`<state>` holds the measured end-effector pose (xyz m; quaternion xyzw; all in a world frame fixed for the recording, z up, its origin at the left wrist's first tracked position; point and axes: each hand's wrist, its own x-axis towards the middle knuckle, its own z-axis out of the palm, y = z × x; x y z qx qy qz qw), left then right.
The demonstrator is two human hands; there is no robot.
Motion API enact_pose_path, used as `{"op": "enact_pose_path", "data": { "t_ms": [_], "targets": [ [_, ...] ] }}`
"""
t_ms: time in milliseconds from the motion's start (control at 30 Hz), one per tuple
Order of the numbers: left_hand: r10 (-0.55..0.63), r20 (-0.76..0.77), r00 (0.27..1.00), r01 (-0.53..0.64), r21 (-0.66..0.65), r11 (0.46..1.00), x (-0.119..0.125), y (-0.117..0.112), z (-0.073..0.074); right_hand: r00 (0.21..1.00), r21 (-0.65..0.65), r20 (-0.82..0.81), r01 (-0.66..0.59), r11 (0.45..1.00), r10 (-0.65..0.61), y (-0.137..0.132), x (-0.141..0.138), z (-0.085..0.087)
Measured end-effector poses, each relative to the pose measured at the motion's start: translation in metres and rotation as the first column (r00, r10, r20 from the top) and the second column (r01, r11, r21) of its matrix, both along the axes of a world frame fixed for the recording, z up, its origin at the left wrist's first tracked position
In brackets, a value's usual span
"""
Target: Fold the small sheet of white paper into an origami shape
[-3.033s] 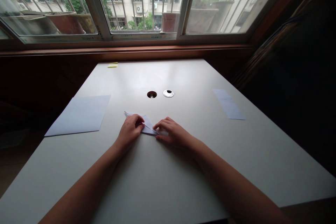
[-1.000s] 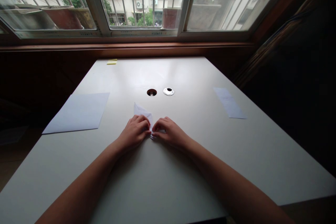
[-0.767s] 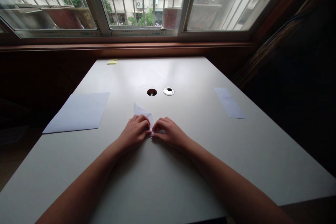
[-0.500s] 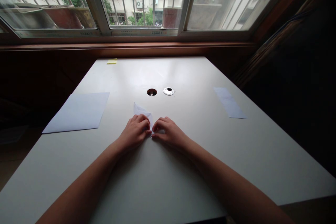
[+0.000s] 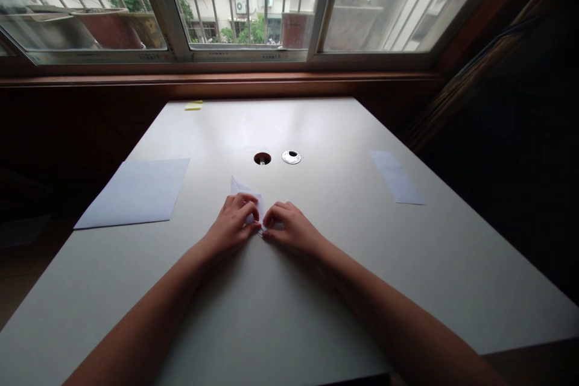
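A folded piece of white paper [image 5: 245,188] lies at the middle of the white table, its pointed corner aimed away from me. My left hand [image 5: 237,218] covers much of it, thumb and fingers pinching the near part. Close beside it, my right hand [image 5: 289,226] pinches the same paper at its near tip, fingers curled. The two hands' fingertips almost meet over the near corner. The fingers hide the folds there, so I cannot make out their shape.
On the left lies a stack of white paper sheets [image 5: 133,193]; on the right, a narrow paper strip [image 5: 397,177]. Ahead are a round cable hole [image 5: 262,158] and its metal cover [image 5: 292,157]. Yellow sticky notes [image 5: 193,105] rest near the far edge of the table [image 5: 325,126].
The fingers of my left hand have lifted and spread slightly, showing a little more of the paper. My right hand has hardly moved.
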<state>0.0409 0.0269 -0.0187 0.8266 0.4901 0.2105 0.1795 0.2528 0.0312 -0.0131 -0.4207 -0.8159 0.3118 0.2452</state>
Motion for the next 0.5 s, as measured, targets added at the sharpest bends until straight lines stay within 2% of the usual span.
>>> {"op": "enact_pose_path", "data": {
  "t_ms": [500],
  "targets": [
    [0.168, 0.050, 0.984, -0.170, 0.032, 0.985, -0.012, 0.007, -0.009, 1.000, -0.009, 0.017, -0.004, 1.000, 0.004, 0.000, 0.001, 0.000]
  ]
}}
